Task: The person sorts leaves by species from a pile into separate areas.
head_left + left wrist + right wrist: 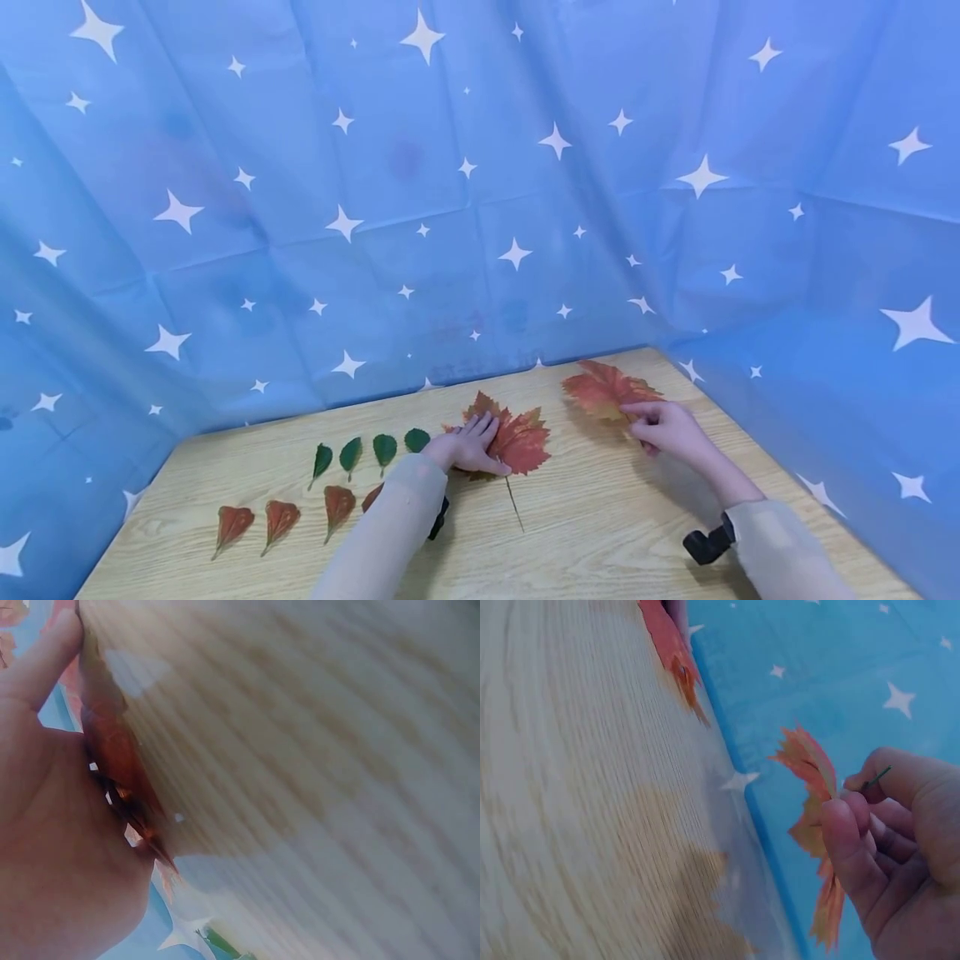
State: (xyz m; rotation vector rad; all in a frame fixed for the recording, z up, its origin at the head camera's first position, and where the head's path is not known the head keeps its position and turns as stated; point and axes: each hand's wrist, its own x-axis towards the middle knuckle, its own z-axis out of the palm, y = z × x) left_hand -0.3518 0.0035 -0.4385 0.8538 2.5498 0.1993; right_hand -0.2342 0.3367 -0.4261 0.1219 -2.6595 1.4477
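Observation:
In the head view my left hand (474, 446) lies with fingers extended on a red-orange maple leaf (525, 442), pressing it to the table. That leaf's thin stem (514, 504) points toward the front. At the right, my right hand (667, 432) pinches the stem of another red-orange maple leaf (607, 389). The right wrist view shows this held leaf (810, 825) edge-on above the table, its green stem end (880, 775) poking out past the thumb and finger. The left wrist view shows the palm side of my left hand (60, 825) beside the leaf's reddish edge (120, 750).
Several small green leaves (385, 450) form a row left of my left hand. In front of them runs a row of reddish-brown leaves (281, 523), partly hidden by my left sleeve. The wooden table (600, 533) meets a blue star-patterned cloth (420, 183) at its back and right edges.

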